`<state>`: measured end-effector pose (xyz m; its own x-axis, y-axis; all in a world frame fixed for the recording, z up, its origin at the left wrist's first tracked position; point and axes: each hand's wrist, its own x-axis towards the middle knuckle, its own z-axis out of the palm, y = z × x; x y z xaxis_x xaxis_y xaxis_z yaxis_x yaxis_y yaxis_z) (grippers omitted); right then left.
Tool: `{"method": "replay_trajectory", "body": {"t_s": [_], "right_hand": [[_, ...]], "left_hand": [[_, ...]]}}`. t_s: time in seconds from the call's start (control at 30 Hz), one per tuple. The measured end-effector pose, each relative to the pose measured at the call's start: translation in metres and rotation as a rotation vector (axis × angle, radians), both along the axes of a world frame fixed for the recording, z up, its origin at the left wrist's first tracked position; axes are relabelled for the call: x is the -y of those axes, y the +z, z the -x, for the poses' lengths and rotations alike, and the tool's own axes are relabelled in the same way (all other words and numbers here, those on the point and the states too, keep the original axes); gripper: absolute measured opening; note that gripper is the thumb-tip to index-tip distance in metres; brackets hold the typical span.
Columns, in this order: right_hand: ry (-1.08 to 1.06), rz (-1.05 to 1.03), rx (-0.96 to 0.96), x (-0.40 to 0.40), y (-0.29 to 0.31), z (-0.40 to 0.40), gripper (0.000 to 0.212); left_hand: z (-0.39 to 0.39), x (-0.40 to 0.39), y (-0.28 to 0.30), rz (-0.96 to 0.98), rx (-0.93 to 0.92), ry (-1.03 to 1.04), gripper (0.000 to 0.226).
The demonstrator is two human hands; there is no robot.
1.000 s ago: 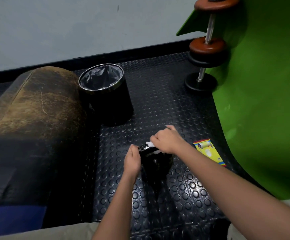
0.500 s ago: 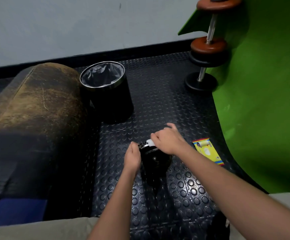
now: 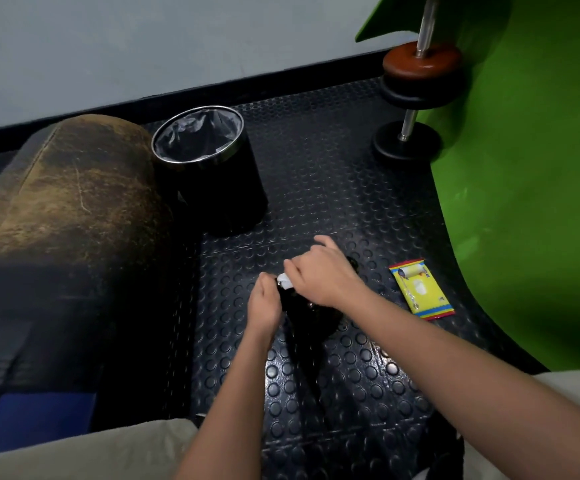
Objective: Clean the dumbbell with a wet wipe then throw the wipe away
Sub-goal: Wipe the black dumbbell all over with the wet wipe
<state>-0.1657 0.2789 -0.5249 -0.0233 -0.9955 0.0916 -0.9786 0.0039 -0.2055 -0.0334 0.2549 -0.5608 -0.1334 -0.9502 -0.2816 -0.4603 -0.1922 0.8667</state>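
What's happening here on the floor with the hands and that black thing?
A person is wiping a black dumbbell that sits on the studded rubber floor mat. The left hand steadies it while the right hand rubs a white wet wipe over its top. The lined trash bin stands just beyond, and a yellow wipe packet lies to the right. The wipe isn't thrown away yet.

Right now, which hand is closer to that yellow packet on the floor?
Right. The right hand is just left of the yellow packet, on the dumbbell; the left hand sits beyond it.
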Motion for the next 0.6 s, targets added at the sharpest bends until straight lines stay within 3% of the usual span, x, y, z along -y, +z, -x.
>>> {"method": "replay_trajectory", "body": {"t_s": [0.17, 0.27, 0.47, 0.6], "right_hand": [[-0.147, 0.319, -0.015, -0.026, -0.023, 0.019, 0.045], [-0.185, 0.327, 0.000, -0.030, -0.032, -0.001, 0.042], [-0.002, 0.362, -0.044, -0.033, -0.046, 0.004, 0.041], [-0.251, 0.347, 0.100, -0.045, -0.057, 0.029, 0.049]], "left_hand": [[-0.004, 0.002, -0.005, -0.001, -0.002, -0.033, 0.046], [-0.005, 0.005, -0.006, 0.006, 0.006, -0.039, 0.041], [-0.005, 0.004, -0.005, -0.018, -0.020, -0.034, 0.046], [-0.006, 0.003, -0.005, -0.016, -0.029, -0.060, 0.046]]}}
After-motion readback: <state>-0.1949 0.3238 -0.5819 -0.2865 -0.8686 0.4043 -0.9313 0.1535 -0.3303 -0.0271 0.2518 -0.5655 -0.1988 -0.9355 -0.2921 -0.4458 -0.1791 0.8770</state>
